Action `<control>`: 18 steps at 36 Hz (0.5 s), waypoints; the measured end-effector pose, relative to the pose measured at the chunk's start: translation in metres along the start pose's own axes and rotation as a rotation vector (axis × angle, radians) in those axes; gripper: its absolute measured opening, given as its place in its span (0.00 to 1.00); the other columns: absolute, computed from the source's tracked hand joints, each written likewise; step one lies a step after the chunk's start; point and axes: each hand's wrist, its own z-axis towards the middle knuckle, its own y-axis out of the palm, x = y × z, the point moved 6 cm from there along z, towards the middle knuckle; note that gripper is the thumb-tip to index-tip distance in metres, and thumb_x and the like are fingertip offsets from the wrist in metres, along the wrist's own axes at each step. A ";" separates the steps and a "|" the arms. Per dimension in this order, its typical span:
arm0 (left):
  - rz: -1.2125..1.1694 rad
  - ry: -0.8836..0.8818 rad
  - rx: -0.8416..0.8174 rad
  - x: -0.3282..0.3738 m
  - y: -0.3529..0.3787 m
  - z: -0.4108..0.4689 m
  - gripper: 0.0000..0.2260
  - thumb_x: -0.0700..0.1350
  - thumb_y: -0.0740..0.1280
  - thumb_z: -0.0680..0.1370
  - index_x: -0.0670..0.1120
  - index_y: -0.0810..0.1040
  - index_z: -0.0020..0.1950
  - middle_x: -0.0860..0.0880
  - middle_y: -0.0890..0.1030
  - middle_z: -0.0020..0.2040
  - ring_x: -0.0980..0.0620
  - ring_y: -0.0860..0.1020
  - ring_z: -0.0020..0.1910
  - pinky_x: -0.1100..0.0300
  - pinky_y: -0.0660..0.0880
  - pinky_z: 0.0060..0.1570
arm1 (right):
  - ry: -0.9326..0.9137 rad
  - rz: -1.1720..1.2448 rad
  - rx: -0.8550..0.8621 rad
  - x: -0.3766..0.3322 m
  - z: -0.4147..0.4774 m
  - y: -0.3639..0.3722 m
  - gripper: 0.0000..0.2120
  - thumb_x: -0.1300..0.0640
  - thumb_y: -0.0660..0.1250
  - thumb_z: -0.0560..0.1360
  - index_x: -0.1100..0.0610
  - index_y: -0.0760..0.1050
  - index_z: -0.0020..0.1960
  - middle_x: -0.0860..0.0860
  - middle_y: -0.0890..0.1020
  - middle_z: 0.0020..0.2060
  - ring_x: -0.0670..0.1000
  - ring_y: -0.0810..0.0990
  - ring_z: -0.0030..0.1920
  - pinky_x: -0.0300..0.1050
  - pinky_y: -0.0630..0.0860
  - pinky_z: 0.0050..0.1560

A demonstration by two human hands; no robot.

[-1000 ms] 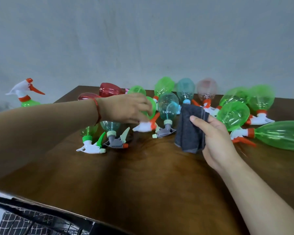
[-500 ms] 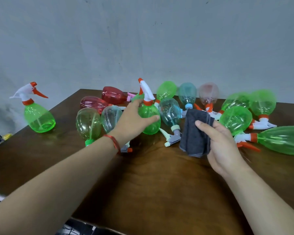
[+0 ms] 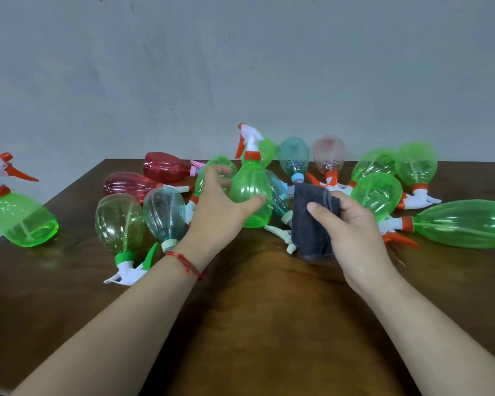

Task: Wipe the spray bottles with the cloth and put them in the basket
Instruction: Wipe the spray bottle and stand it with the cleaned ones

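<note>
We are early on: our left hand grips an upright green spray bottle mid-table, our right hand clutches the cloth just beside it, unwiped, many bottles left, no basket visible.

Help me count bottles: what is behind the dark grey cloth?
A teal spray bottle lies behind the dark grey cloth held by the right hand; its white trigger pokes out left. The rest of its spray head is covered.
</note>
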 end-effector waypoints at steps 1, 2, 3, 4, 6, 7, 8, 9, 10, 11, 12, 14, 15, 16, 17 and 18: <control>-0.067 0.013 -0.034 0.004 0.005 -0.001 0.32 0.54 0.83 0.70 0.60 0.69 0.66 0.53 0.78 0.62 0.54 0.84 0.56 0.55 0.84 0.52 | -0.045 -0.065 0.007 -0.003 0.001 -0.002 0.07 0.59 0.71 0.82 0.49 0.85 0.55 0.50 0.88 0.49 0.54 0.87 0.53 0.62 0.84 0.57; -0.117 0.028 -0.068 0.008 0.011 -0.003 0.31 0.56 0.83 0.69 0.62 0.70 0.66 0.52 0.79 0.63 0.52 0.85 0.57 0.49 0.85 0.54 | -0.087 -0.121 0.015 -0.007 0.003 -0.004 0.07 0.59 0.71 0.82 0.48 0.85 0.55 0.47 0.88 0.49 0.51 0.87 0.52 0.61 0.84 0.58; -0.151 0.045 -0.103 0.011 0.016 -0.006 0.32 0.56 0.83 0.69 0.63 0.71 0.67 0.51 0.80 0.63 0.50 0.85 0.58 0.44 0.85 0.55 | -0.128 -0.169 0.035 -0.011 0.005 -0.007 0.07 0.58 0.71 0.82 0.47 0.84 0.56 0.46 0.88 0.49 0.49 0.87 0.52 0.60 0.84 0.57; -0.181 0.060 -0.137 0.014 0.021 -0.009 0.32 0.56 0.83 0.69 0.63 0.71 0.68 0.50 0.80 0.63 0.48 0.85 0.59 0.42 0.85 0.56 | -0.166 -0.201 0.062 -0.016 0.009 -0.010 0.07 0.58 0.71 0.82 0.47 0.84 0.56 0.45 0.87 0.48 0.49 0.86 0.51 0.61 0.84 0.56; -0.214 0.087 -0.185 0.016 0.031 -0.017 0.32 0.54 0.83 0.70 0.62 0.72 0.70 0.49 0.79 0.63 0.47 0.84 0.60 0.41 0.84 0.58 | -0.226 -0.228 0.116 -0.023 0.015 -0.019 0.08 0.58 0.71 0.82 0.45 0.84 0.56 0.46 0.88 0.48 0.51 0.86 0.51 0.63 0.83 0.56; -0.216 0.105 -0.197 0.017 0.036 -0.022 0.32 0.53 0.83 0.70 0.61 0.72 0.70 0.49 0.79 0.63 0.46 0.83 0.60 0.40 0.83 0.60 | -0.240 -0.226 0.132 -0.025 0.018 -0.022 0.10 0.59 0.71 0.82 0.44 0.84 0.56 0.46 0.88 0.48 0.52 0.87 0.51 0.63 0.83 0.56; -0.212 0.121 -0.204 0.016 0.041 -0.026 0.32 0.53 0.84 0.70 0.59 0.72 0.70 0.49 0.79 0.63 0.46 0.83 0.60 0.39 0.82 0.61 | -0.244 -0.211 0.141 -0.025 0.019 -0.025 0.11 0.60 0.70 0.82 0.44 0.84 0.56 0.46 0.88 0.48 0.52 0.87 0.52 0.63 0.83 0.57; -0.207 0.127 -0.208 0.016 0.046 -0.030 0.33 0.54 0.84 0.70 0.59 0.72 0.70 0.49 0.80 0.62 0.45 0.82 0.61 0.38 0.81 0.62 | -0.242 -0.195 0.137 -0.023 0.019 -0.026 0.12 0.61 0.70 0.82 0.44 0.84 0.57 0.46 0.89 0.49 0.53 0.87 0.53 0.64 0.83 0.58; -0.205 0.121 -0.214 0.016 0.050 -0.034 0.33 0.55 0.83 0.70 0.60 0.73 0.71 0.49 0.80 0.62 0.46 0.82 0.61 0.38 0.81 0.62 | -0.235 -0.174 0.125 -0.021 0.019 -0.026 0.13 0.62 0.69 0.82 0.45 0.84 0.58 0.47 0.89 0.51 0.53 0.87 0.54 0.64 0.82 0.59; -0.204 0.109 -0.226 0.016 0.053 -0.037 0.32 0.56 0.83 0.71 0.61 0.73 0.71 0.50 0.80 0.62 0.47 0.82 0.61 0.38 0.81 0.62 | -0.224 -0.157 0.114 -0.019 0.018 -0.025 0.13 0.63 0.69 0.83 0.47 0.84 0.60 0.47 0.89 0.52 0.53 0.87 0.56 0.64 0.82 0.61; -0.207 0.100 -0.247 0.017 0.057 -0.040 0.30 0.56 0.83 0.72 0.61 0.74 0.70 0.53 0.81 0.62 0.48 0.82 0.62 0.39 0.81 0.63 | -0.215 -0.135 0.101 -0.016 0.017 -0.024 0.14 0.63 0.68 0.83 0.48 0.84 0.62 0.48 0.89 0.54 0.53 0.87 0.57 0.65 0.81 0.62; -0.200 0.101 -0.309 0.020 0.061 -0.046 0.28 0.55 0.82 0.73 0.60 0.75 0.70 0.55 0.81 0.66 0.50 0.81 0.66 0.40 0.79 0.67 | -0.211 -0.141 0.071 -0.013 0.015 -0.023 0.15 0.64 0.68 0.83 0.50 0.83 0.66 0.48 0.88 0.57 0.53 0.86 0.60 0.64 0.80 0.65; -0.194 0.101 -0.348 0.021 0.062 -0.050 0.30 0.56 0.82 0.73 0.59 0.74 0.72 0.55 0.81 0.68 0.50 0.80 0.69 0.40 0.77 0.69 | -0.215 -0.160 0.065 -0.013 0.014 -0.022 0.16 0.64 0.68 0.83 0.51 0.82 0.67 0.48 0.87 0.58 0.51 0.86 0.61 0.61 0.80 0.66; -0.194 0.095 -0.397 0.022 0.062 -0.054 0.34 0.56 0.83 0.71 0.59 0.72 0.74 0.55 0.80 0.70 0.50 0.79 0.70 0.41 0.76 0.70 | -0.220 -0.166 0.060 -0.014 0.014 -0.023 0.16 0.65 0.68 0.83 0.51 0.82 0.67 0.47 0.87 0.58 0.49 0.85 0.61 0.59 0.80 0.67; -0.199 0.086 -0.456 0.023 0.063 -0.058 0.39 0.55 0.84 0.70 0.59 0.70 0.77 0.56 0.79 0.71 0.51 0.79 0.71 0.41 0.75 0.72 | -0.221 -0.169 0.050 -0.014 0.013 -0.023 0.16 0.65 0.68 0.83 0.52 0.82 0.67 0.46 0.87 0.58 0.48 0.85 0.61 0.56 0.80 0.67; -0.204 0.075 -0.523 0.024 0.063 -0.063 0.44 0.52 0.86 0.69 0.59 0.67 0.80 0.56 0.79 0.72 0.52 0.79 0.71 0.42 0.75 0.73 | -0.224 -0.165 0.041 -0.013 0.012 -0.024 0.16 0.66 0.68 0.83 0.53 0.83 0.66 0.46 0.88 0.57 0.47 0.86 0.60 0.53 0.80 0.66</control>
